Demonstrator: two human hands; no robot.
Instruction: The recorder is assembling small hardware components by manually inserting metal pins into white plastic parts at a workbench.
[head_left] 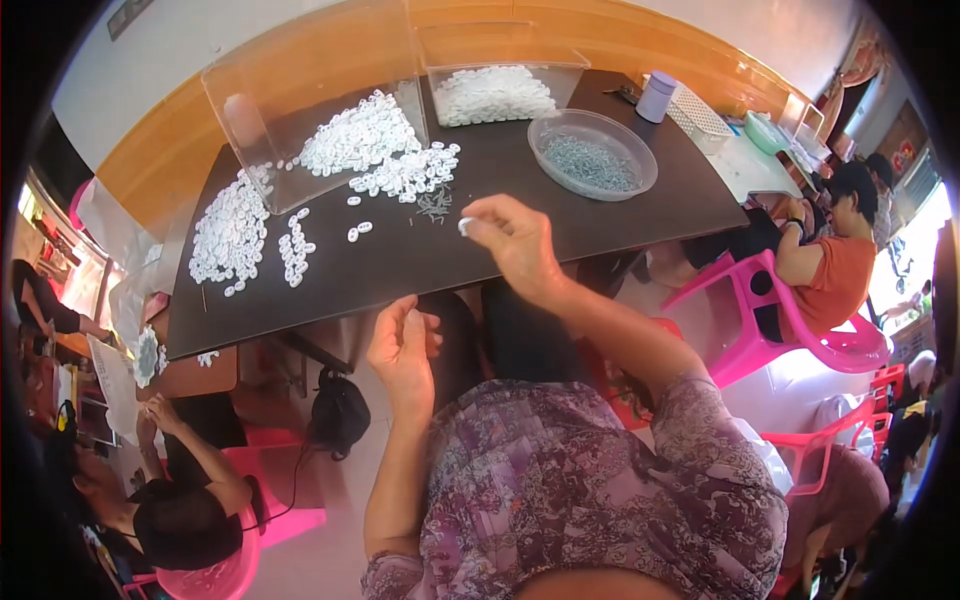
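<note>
Matt dark table [600, 215], clear glossy plastic bowl [592, 152] of grey metal pins [588, 160].

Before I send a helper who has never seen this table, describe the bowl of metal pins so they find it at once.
On the dark rectangular table, look toward its far right part. There sits a round clear plastic bowl of small grey metal pins, beside the square clear tub of white plastic pieces. It alone is round and holds grey contents.
</note>
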